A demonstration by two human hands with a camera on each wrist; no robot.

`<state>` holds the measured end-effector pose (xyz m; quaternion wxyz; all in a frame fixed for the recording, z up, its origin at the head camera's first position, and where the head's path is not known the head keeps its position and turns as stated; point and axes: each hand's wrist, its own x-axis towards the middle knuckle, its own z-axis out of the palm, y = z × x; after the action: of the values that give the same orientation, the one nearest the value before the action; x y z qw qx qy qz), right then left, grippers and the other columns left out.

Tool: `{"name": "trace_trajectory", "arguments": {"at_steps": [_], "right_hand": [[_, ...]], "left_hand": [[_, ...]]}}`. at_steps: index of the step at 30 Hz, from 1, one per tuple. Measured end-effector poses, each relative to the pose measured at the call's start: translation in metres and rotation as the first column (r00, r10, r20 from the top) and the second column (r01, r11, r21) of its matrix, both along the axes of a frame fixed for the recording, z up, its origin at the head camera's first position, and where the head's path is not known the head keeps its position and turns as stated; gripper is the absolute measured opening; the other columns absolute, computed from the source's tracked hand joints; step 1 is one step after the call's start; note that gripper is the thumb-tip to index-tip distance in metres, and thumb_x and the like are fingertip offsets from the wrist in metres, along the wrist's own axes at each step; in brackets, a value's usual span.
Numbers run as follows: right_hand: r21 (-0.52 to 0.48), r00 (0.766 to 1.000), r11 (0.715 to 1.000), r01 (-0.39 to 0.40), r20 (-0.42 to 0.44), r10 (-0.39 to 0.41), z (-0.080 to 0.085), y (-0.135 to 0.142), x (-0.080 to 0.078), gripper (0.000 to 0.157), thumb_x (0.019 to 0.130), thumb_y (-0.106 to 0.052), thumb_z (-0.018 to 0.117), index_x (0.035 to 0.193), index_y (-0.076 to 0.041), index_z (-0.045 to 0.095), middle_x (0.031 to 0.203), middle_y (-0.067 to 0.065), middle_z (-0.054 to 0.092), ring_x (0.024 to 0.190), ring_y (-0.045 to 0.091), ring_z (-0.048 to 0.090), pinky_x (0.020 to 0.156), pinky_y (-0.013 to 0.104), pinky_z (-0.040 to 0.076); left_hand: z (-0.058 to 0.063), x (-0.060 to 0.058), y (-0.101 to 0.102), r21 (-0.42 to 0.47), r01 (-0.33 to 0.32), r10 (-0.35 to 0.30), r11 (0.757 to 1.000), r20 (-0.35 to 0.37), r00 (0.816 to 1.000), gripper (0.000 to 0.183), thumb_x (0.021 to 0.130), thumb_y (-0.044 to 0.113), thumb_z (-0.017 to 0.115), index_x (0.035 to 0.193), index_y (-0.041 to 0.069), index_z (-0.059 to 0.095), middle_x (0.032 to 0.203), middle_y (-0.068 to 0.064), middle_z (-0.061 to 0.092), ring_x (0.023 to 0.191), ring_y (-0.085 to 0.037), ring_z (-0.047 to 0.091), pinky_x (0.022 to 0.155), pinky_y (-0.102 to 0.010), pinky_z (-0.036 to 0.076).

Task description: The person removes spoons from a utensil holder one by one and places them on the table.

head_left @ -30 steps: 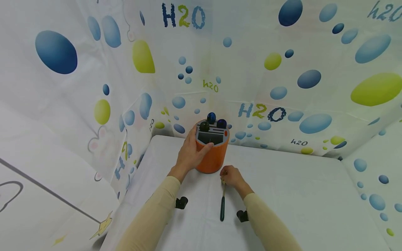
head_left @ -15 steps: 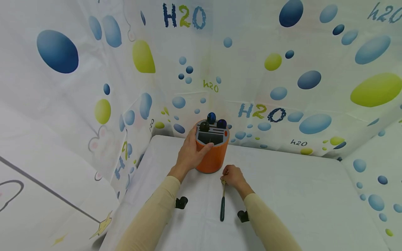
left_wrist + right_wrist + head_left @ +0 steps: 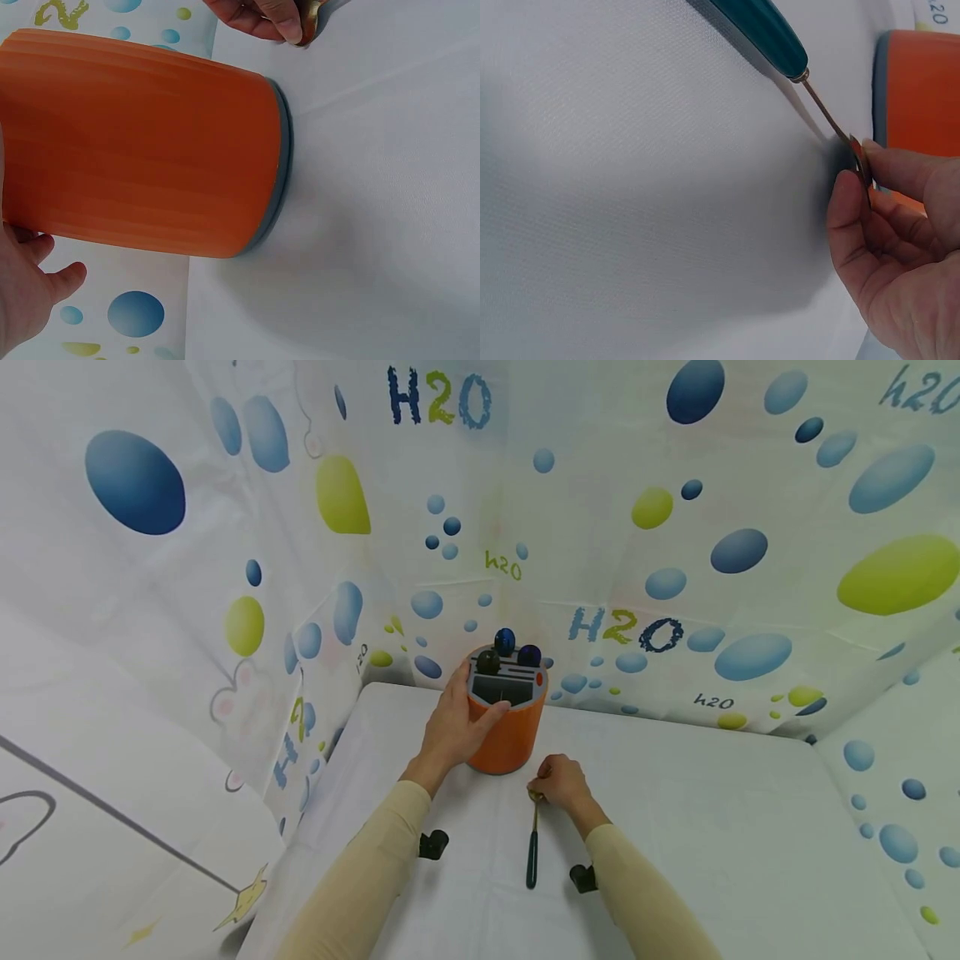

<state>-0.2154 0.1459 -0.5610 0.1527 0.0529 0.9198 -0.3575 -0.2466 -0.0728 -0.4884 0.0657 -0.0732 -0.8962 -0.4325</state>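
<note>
An orange cylindrical holder (image 3: 501, 737) with a grey slotted top stands upright on the white-covered table. Three dark, shiny round ends (image 3: 505, 642) stick up from its top. My left hand (image 3: 452, 727) grips the holder's left side, thumb across the front of its rim; some fingers are hidden behind it. A spoon (image 3: 532, 858) with a dark green handle and gold-coloured neck lies in front of the holder, handle toward me. With thumb and fingers, my right hand (image 3: 558, 781) pinches the spoon's bowl. In the right wrist view the spoon's handle (image 3: 769, 34) points up and left.
White cloth (image 3: 712, 835) covers the table, enclosed by patterned white sheets (image 3: 600, 543) at the back and sides. A black wrist device (image 3: 433, 845) shows beside the left sleeve, and another black device (image 3: 582, 878) beside the right sleeve.
My right hand has shifted very slightly to the right, still pinching the spoon's bowl. My left hand and the orange holder have stayed in place.
</note>
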Motion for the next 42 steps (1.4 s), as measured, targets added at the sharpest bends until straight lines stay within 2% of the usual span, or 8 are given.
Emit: {"name": "trace_trajectory", "arguments": {"at_steps": [20, 28, 42], "right_hand": [[0.059, 1.0, 0.998, 0.019, 0.004, -0.019, -0.005, 0.004, 0.002, 0.026, 0.09, -0.024, 0.083, 0.089, -0.005, 0.066, 0.076, 0.006, 0.066, 0.068, 0.019, 0.059, 0.059, 0.026, 0.051], [0.075, 0.999, 0.997, 0.009, -0.039, -0.006, -0.005, 0.008, 0.004, 0.029, 0.089, -0.025, 0.084, 0.082, -0.006, 0.064, 0.072, 0.005, 0.064, 0.067, 0.019, 0.056, 0.056, 0.026, 0.046], [0.092, 0.998, 0.996, 0.023, -0.052, -0.018, -0.007, 0.01, 0.006, 0.031, 0.088, -0.028, 0.085, 0.078, -0.007, 0.063, 0.071, 0.005, 0.063, 0.067, 0.019, 0.055, 0.056, 0.026, 0.044]], "left_hand": [[-0.001, 0.0, -0.001, -0.005, 0.008, -0.008, 1.0, -0.018, 1.0, 0.101, 0.091, 0.081, 0.051, 0.168, 0.031, 0.008, 0.172, -0.003, 0.027, 0.154, -0.03, 0.037, 0.121, -0.059, 0.037], [-0.002, 0.0, -0.001, -0.013, 0.006, -0.006, 1.0, -0.024, 1.0, 0.103, 0.091, 0.082, 0.05, 0.168, 0.029, 0.008, 0.172, -0.003, 0.026, 0.154, -0.03, 0.036, 0.121, -0.058, 0.036], [0.001, 0.001, -0.001, -0.015, 0.012, -0.012, 1.0, -0.015, 1.0, 0.103, 0.091, 0.081, 0.051, 0.168, 0.029, 0.007, 0.172, -0.003, 0.027, 0.154, -0.029, 0.036, 0.122, -0.058, 0.036]]}}
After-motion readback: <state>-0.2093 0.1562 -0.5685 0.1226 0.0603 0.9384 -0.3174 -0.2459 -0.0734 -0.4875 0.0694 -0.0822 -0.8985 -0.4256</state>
